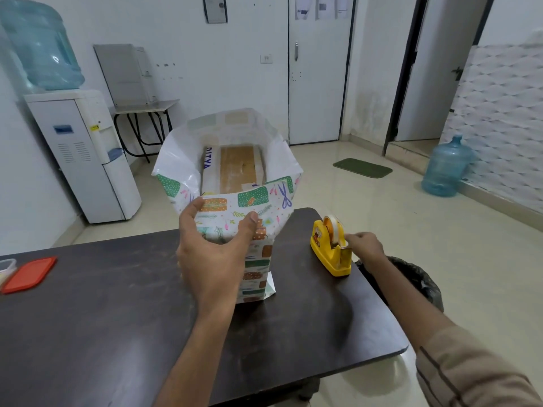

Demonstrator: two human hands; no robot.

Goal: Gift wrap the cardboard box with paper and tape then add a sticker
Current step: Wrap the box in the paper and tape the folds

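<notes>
Standing on end on the dark table (102,318), the cardboard box (236,168) sits in a wrapping paper (258,201) sleeve with its top still open. Left hand (211,254) grips the sleeve, thumb on the overlap. Right hand (365,246) pinches tape (335,229) at the yellow tape dispenser (327,251). Best to keep the overlap taut and tear against the cutter.

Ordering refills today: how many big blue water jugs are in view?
2. One jug sits inverted on the water dispenser, far left; a second jug stands on the floor by the right wall. Others may be hidden.
</notes>
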